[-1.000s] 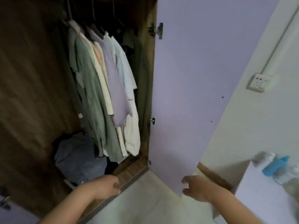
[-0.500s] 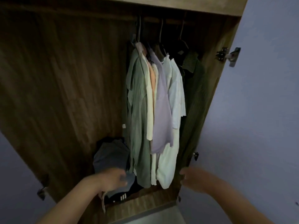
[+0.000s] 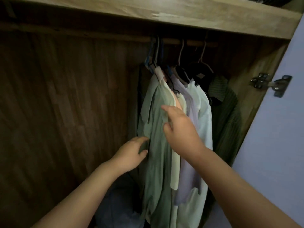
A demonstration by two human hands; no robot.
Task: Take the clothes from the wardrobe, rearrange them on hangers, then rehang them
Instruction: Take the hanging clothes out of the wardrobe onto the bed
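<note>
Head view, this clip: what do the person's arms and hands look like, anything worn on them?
Both forearms come in bare from the bottom edge; no sleeve shows on either. The left hand and the right hand wear no gloves, and no watch, ring or bracelet shows on the sides facing the camera. No markings stand out in the dim light of the wardrobe.

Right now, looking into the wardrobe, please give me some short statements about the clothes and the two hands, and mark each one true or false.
1. The clothes hang on hangers from the rod. True.
2. The right hand is at the sage green shirt. True.
3. The left hand holds a hanger taken off the rod. False: it holds no hanger and reaches at the green shirt's edge.
4. The wardrobe door is closed. False: it stands open on the right.
5. A dark green ribbed garment hangs furthest right. True.
</note>
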